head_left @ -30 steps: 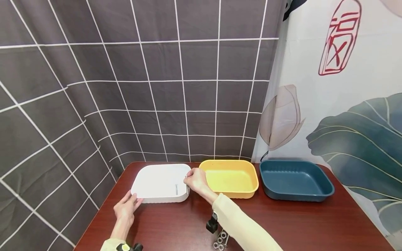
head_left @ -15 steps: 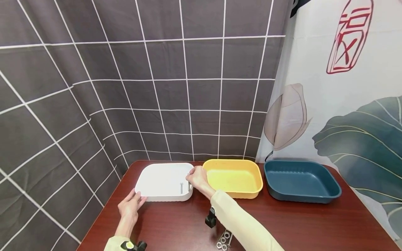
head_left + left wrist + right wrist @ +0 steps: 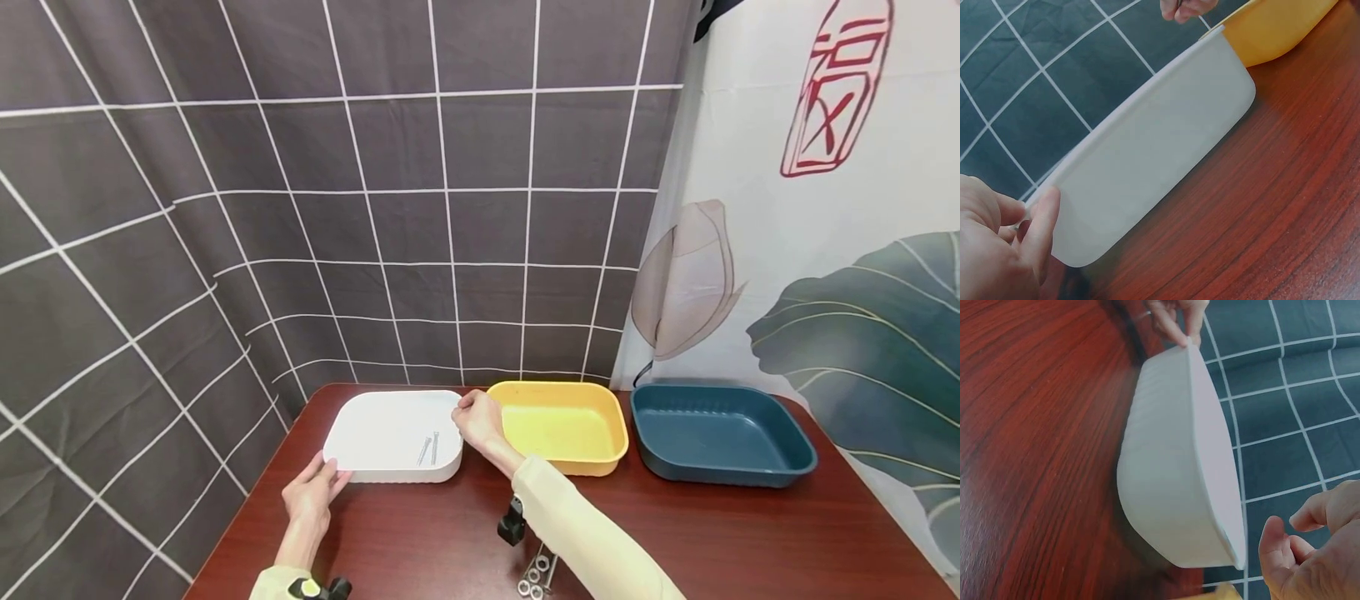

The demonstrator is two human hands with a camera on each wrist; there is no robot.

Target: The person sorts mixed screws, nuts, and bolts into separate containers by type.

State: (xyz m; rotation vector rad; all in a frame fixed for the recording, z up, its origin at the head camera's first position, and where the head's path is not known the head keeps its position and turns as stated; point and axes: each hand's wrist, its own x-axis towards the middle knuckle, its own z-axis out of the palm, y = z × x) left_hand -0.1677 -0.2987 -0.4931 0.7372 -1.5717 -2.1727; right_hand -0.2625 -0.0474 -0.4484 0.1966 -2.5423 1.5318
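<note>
My left hand (image 3: 306,500) pinches the near-left rim of a white tray (image 3: 375,433), thumb and fingers about its edge in the left wrist view. Two metal bolts (image 3: 434,448) lie side by side on the tray's floor, towards its right end. Just over the right rim is my right hand (image 3: 480,421). The right wrist view shows its thumb and fingertips apart, with nothing between them, close beside the white tray (image 3: 1166,456).
A yellow tray (image 3: 558,467) stands right of the white one, and a dark blue tray (image 3: 720,477) right of that. Several bolts and nuts (image 3: 537,575) lie on the red-brown table (image 3: 420,533) near the right sleeve (image 3: 585,525). Behind hangs a grey gridded cloth (image 3: 480,225).
One bolt lay in the white tray and another was between my right fingers; now both lie in the tray. My right hand has let go and drawn slightly right. My left hand keeps its grip.
</note>
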